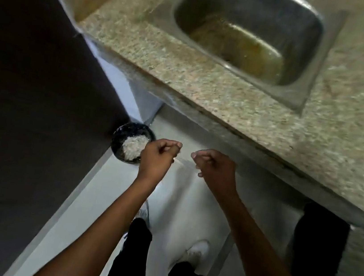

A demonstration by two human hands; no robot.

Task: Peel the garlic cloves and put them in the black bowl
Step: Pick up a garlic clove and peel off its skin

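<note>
I stand at a counter and look down. A black round bowl [132, 145] sits low at the left, by the dark wall's corner, with a heap of pale flaky garlic bits inside. My left hand [157, 157] hovers over its right rim, fingers curled, and pinches a small pale piece [180, 146] at the fingertips. My right hand [215, 167] is a hand's width to the right, also curled, with pale bits [199, 175] showing under its fingers. The frame is blurred, so I cannot tell clove from skin.
A speckled stone counter [184, 77] runs across the top with a steel sink [248, 27] set in it, stained at the bottom. Below are the pale floor [102, 197], my dark trousers and white shoes [195, 249]. A dark wall [33, 70] stands on the left.
</note>
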